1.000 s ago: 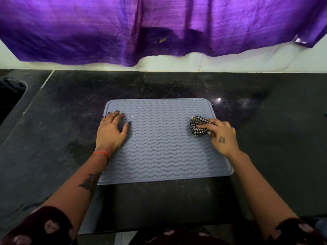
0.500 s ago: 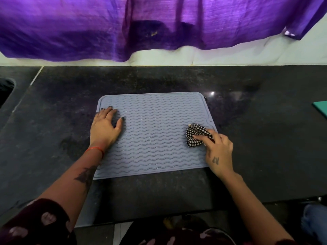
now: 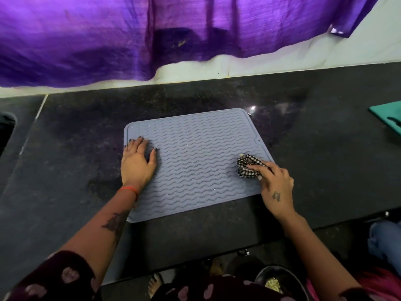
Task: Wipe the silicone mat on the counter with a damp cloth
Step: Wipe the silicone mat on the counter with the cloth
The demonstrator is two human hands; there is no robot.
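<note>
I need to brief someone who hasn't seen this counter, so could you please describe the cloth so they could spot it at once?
On the dark counter lies a grey wavy-ribbed silicone mat. Near its right edge, the right hand presses on a small bunched cloth. It is the only black-and-white checked thing there; the left hand lies flat on the mat's other side.

A purple cloth point(image 3: 152, 35) hangs across the far white wall point(image 3: 325, 55). A teal board point(image 3: 388, 118) lies at the far right edge. Near right, below the worktop, sits a dark bowl point(image 3: 280, 281) holding something yellowish.
</note>
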